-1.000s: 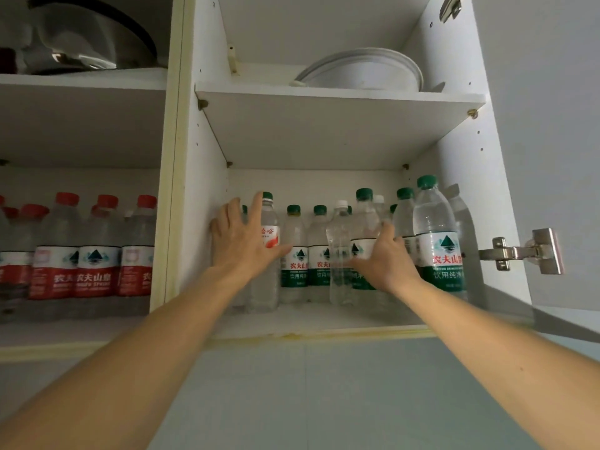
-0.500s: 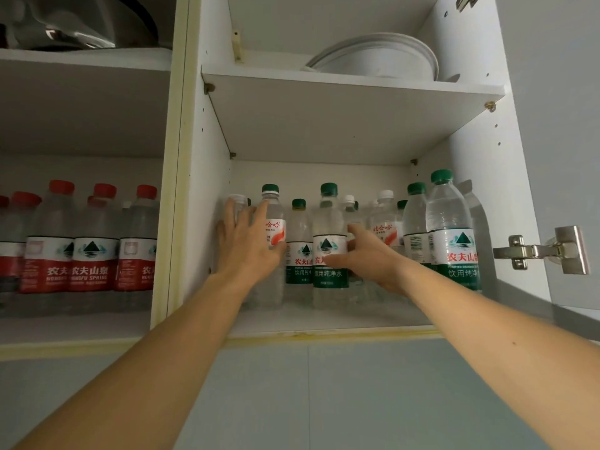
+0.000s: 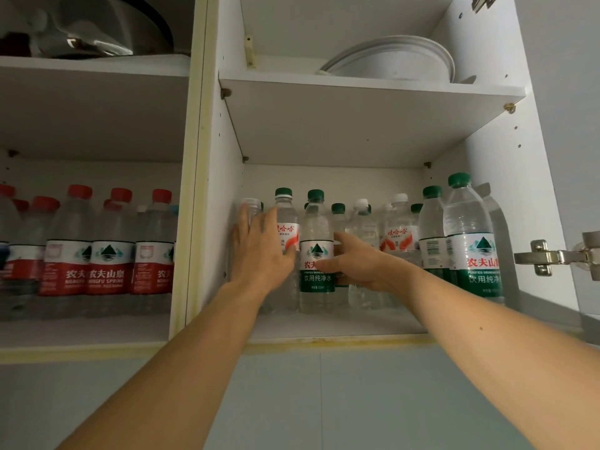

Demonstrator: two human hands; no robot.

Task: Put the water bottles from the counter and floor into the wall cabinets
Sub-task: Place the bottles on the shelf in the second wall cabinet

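The right wall cabinet's lower shelf (image 3: 363,324) holds several clear water bottles with green or white caps. My left hand (image 3: 259,254) lies flat, fingers straight, against the leftmost bottles, touching a bottle with a red-and-white label (image 3: 287,219). Just beside it stands a green-capped bottle with a green label (image 3: 316,222). My right hand (image 3: 357,264) grips this bottle from the right, its thumb across the label. Two taller green-labelled bottles (image 3: 470,241) stand at the shelf's right end.
The left cabinet's lower shelf carries a row of red-capped, red-labelled bottles (image 3: 107,264). A metal pot (image 3: 97,30) sits on the shelf above them. White bowls (image 3: 396,60) sit on the right cabinet's upper shelf. A door hinge (image 3: 558,256) sticks out at the right. A tiled wall (image 3: 292,401) lies below.
My right hand has moved left from the right-hand bottles, bringing the green-labelled bottle up beside the red-and-white one. My left hand has stayed against the leftmost bottles.
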